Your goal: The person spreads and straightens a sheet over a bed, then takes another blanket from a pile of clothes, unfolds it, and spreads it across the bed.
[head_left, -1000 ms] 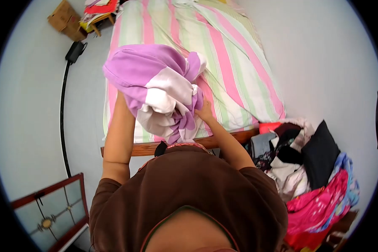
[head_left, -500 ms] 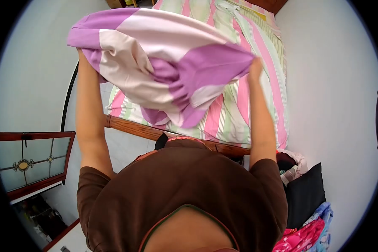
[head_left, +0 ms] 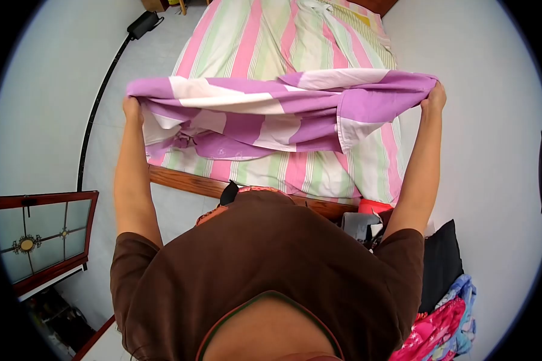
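A purple and white cloth is stretched sideways above the near part of a bed with a striped pink, green and white sheet. My left hand is closed on the cloth's left end, its fingers partly hidden by the fabric. At the right end, my right hand grips the corner. Between the two hands the fabric hangs in long folds, with its lower edge near the sheet.
The bed's wooden edge runs in front of my body. Clothes and a black cushion are piled at the lower right. A glass-paned door stands at the left. A black cable runs along the left wall.
The cloth was bunched up, then half spread, and is now pulled out wide and hangs lower. My hands have moved far apart, the right one outward to the right.
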A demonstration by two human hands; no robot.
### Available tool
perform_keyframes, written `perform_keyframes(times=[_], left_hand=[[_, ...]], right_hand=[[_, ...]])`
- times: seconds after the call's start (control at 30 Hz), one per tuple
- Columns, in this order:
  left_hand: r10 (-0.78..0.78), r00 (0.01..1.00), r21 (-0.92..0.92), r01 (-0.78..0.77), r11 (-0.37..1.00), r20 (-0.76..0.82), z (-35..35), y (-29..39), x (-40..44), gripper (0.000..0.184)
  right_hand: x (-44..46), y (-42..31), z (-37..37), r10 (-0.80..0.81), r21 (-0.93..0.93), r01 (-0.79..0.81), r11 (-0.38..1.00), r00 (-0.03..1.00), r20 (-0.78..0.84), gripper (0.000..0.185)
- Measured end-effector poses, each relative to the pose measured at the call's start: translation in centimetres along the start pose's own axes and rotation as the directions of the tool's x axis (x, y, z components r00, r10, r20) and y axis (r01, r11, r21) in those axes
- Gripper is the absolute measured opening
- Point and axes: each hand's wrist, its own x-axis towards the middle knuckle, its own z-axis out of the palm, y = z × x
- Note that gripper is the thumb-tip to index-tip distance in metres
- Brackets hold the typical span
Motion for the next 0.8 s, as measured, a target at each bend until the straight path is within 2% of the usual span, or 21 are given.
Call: perform_keyframes(times=[0.07, 0.1, 0.13, 0.17, 0.2, 0.23, 0.27, 0.3, 0.33, 0.37, 0.4, 0.43, 0.47, 0.5, 0.53, 0.6, 0.63, 0.7, 0.8], left_hand=[[-0.045, 0.981, 0.337, -0.021, 0.941, 0.187, -1.1, -1.2, -3.9, 0.027], [-0.035, 0.956, 0.633, -0.166, 0.756, 0.292, -1.3, -0.8, -6.2, 0.027], [-0.265, 0.887, 0.629, -0.035, 0.776, 0.377, -2.4, -3.1, -6.6, 0.027], [-0.416, 0.77, 0.769, -0.147, 0.622, 0.484, -3.4, -4.8, -7.4, 0.028], [-0.464, 0.656, 0.775, -0.317, 0.547, 0.596, -3.8, -5.3, -9.6, 0.037], [-0.65, 0.538, 0.844, -0.352, 0.405, 0.536, -6.2, -10.8, -8.5, 0.05], [-0.711, 0.514, 0.866, -0.407, 0.29, 0.48, -5.5, -11.0, -11.1, 0.057], [-0.746, 0.446, 0.854, -0.405, 0.326, 0.495, -5.5, -11.7, -12.9, 0.056], [-0.725, 0.332, 0.76, -0.515, 0.397, 0.604, -4.9, -12.4, -14.3, 0.053], [-0.705, 0.356, 0.767, -0.48, 0.425, 0.613, -4.4, -13.5, -15.9, 0.05], [-0.667, 0.335, 0.728, -0.489, 0.481, 0.665, -3.6, -14.6, -16.9, 0.05], [-0.656, 0.332, 0.714, -0.509, 0.481, 0.678, -2.6, -15.7, -17.7, 0.049], [-0.617, 0.356, 0.689, -0.558, 0.463, 0.702, -1.0, -16.6, -18.8, 0.048], [-0.624, 0.356, 0.714, -0.444, 0.542, 0.696, 1.1, -15.8, -19.8, 0.047], [-0.522, 0.393, 0.652, -0.427, 0.626, 0.757, 2.3, -17.7, -20.4, 0.052], [-0.549, 0.379, 0.638, -0.169, 0.751, 0.745, 7.1, -16.7, -22.3, 0.051], [-0.585, 0.358, 0.639, -0.046, 0.768, 0.728, 9.5, -15.6, -23.4, 0.052], [-0.669, 0.293, 0.645, 0.188, 0.74, 0.683, 13.7, -14.3, -25.2, 0.058], [-0.756, 0.165, 0.573, 0.557, 0.601, 0.633, 19.7, -11.9, -28.0, 0.079]], right_hand=[[-0.6, 1.1, -0.9, 0.015, -0.01, -0.015, 1.0, 1.0, -0.018, 0.021], [-0.5, 2.2, -1.8, 0.039, -0.006, -0.039, 0.999, 0.999, 0.009, 0.022], [-0.3, 3.5, -3.0, 0.064, -0.001, -0.064, 0.998, 0.997, 0.035, 0.022], [-0.4, 4.7, -4.1, 0.087, 0.005, -0.087, 0.996, 0.994, 0.06, 0.023], [-1.7, 5.6, -4.5, 0.117, -0.04, -0.114, 0.993, 0.99, 0.079, 0.024], [-3.5, 6.5, -4.8, 0.147, -0.086, -0.139, 0.987, 0.984, 0.097, 0.026], [-5.0, 7.9, -5.1, 0.182, -0.136, -0.168, 0.976, 0.978, 0.099, 0.026], [-6.5, 8.9, -5.1, 0.216, -0.185, -0.195, 0.963, 0.971, 0.101, 0.027], [-9.0, 9.1, -4.8, 0.234, -0.214, -0.196, 0.957, 0.958, 0.168, 0.026], [-11.7, 9.3, -4.5, 0.254, -0.243, -0.196, 0.95, 0.938, 0.235, 0.025], [-13.4, 9.3, -4.5, 0.256, -0.25, -0.174, 0.953, 0.902, 0.348, 0.023], [-15.1, 9.3, -4.6, 0.259, -0.256, -0.154, 0.954, 0.851, 0.456, 0.022], [-17.4, 8.4, -4.1, 0.252, -0.285, -0.119, 0.951, 0.833, 0.493, 0.021], [-20.0, 6.2, -3.2, 0.244, -0.31, -0.084, 0.947, 0.813, 0.528, 0.02], [-22.0, 4.2, -2.6, 0.236, -0.331, -0.045, 0.943, 0.792, 0.563, 0.019], [-24.4, 1.6, -2.8, 0.157, -0.313, 0.056, 0.948, 0.774, 0.614, 0.017], [-25.3, 0.3, -3.2, 0.119, -0.303, 0.106, 0.947, 0.761, 0.638, 0.017], [-26.8, -2.5, -3.9, 0.024, -0.247, 0.216, 0.945, 0.704, 0.71, 0.02], [-29.6, -6.0, -4.7, -0.033, -0.182, 0.212, 0.96, 0.732, 0.68, 0.023]])
